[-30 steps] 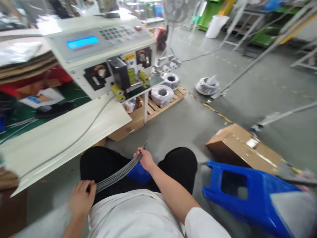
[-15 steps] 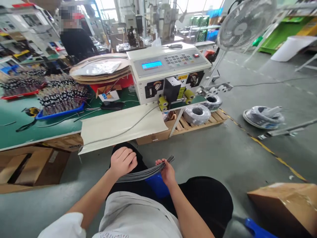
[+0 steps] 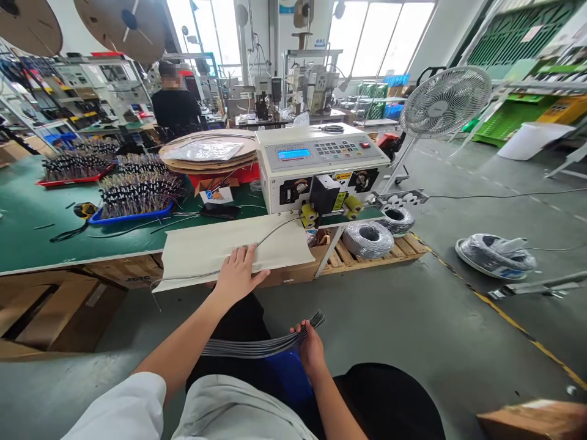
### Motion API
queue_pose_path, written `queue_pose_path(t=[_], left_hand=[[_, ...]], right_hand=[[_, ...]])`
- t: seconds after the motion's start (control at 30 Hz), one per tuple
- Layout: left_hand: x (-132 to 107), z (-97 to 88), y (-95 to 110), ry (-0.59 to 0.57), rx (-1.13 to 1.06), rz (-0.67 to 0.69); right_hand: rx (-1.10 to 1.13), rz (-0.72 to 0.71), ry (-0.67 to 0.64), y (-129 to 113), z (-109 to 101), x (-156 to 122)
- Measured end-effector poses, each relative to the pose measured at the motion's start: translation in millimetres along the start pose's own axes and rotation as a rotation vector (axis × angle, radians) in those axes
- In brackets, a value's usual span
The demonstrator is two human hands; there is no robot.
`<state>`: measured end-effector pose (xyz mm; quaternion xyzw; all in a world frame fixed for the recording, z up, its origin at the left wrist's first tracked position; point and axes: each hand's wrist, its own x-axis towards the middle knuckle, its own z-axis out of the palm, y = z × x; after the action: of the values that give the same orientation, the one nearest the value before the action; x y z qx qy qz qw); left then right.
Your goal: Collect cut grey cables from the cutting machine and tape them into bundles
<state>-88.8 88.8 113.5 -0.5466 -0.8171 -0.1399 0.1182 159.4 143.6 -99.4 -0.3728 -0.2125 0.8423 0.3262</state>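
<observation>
My right hand is closed around a bundle of grey cut cables that lies across my lap, their ends fanning out past my fingers. My left hand reaches forward with fingers stretched out, resting on the front edge of a cream chute where a single grey cable runs out of the white cutting machine. The machine has a blue display, a keypad and yellow rollers.
A green workbench holds blue and red trays of cut wires. Cable coils sit on a pallet beside the machine, another coil lies on the floor. A fan stands behind. Another person works at the back. Cardboard boxes sit under the bench.
My left hand let go of the cable bundle and moved forward onto the chute. The view has lifted up and to the left. My right hand keeps the bundle.
</observation>
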Motion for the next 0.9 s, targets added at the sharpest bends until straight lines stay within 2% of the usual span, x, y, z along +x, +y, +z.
queue_pose_path(t=[0.1, 0.23, 0.33, 0.53, 0.67, 0.77, 0.9], left_hand=[[-13, -5.4, -14, -0.02, 0.012, 0.043], [-50, -6.1, -23, 0.036, 0.066, 0.178], [-85, 6.8, -9, -0.027, 0.039, 0.261], [-140, 55.7, 35, -0.351, -0.073, 0.24], [-153, 71.2, 44, -0.443, -0.062, 0.292], [-153, 69.6, 44, -0.442, -0.032, 0.336], [-149, 61.0, 47, -0.442, -0.021, 0.319]], right_hand=[[0.021, 0.009, -0.011, 0, 2, 3], [0.055, 0.011, -0.013, 0, 9, 3], [0.072, -0.022, 0.001, -2, 16, -1], [0.093, -0.062, 0.027, -4, 20, -4], [0.092, -0.06, 0.028, -4, 18, -6], [0.098, -0.058, 0.041, -3, 17, -6], [0.115, -0.07, 0.068, -1, 17, -4]])
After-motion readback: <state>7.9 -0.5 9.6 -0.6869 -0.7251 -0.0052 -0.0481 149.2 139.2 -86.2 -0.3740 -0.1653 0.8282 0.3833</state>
